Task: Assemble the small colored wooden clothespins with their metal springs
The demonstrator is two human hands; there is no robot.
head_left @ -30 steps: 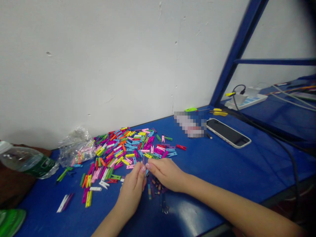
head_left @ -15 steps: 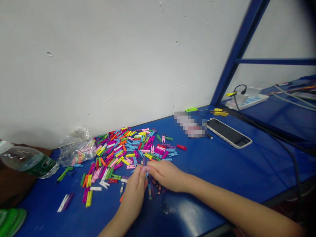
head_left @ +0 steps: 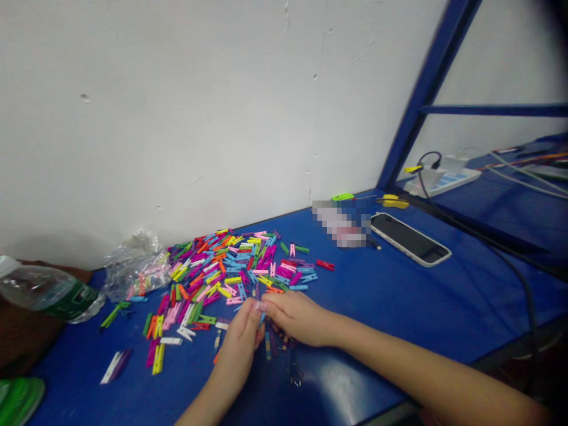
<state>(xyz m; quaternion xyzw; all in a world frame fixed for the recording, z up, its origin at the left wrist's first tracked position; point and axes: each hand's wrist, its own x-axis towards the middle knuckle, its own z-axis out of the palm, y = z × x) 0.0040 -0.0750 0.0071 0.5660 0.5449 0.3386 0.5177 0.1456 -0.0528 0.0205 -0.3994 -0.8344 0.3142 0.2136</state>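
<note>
**Fingertips meet at the near rim of the peg pile**

Our left hand point(head_left: 237, 349) and right hand point(head_left: 298, 319) come together over the blue tabletop point(head_left: 399, 302), towards its near edge. Both are closed in a pinch, fingertips point(head_left: 256, 306) touching. A light-blue sliver of a small peg point(head_left: 263, 319) shows just under them, but we cannot tell which hand grips it.

Just beyond the hands, the pile of small coloured wooden clothes pegs point(head_left: 231, 266) spreads towards the far edge by the white wall. A few darker pegs point(head_left: 277, 342) lie under the right hand.

The clear plastic bottle point(head_left: 47, 293) lies on its side at the left edge. It has a green label, and we cannot read the writing on it.

A crinkled clear plastic bag point(head_left: 133, 266) sits left of the pile, holding a few pegs. A white-edged phone with a glossy dark screen point(head_left: 410, 238) lies flat towards the far right, well apart from the hands.
</note>
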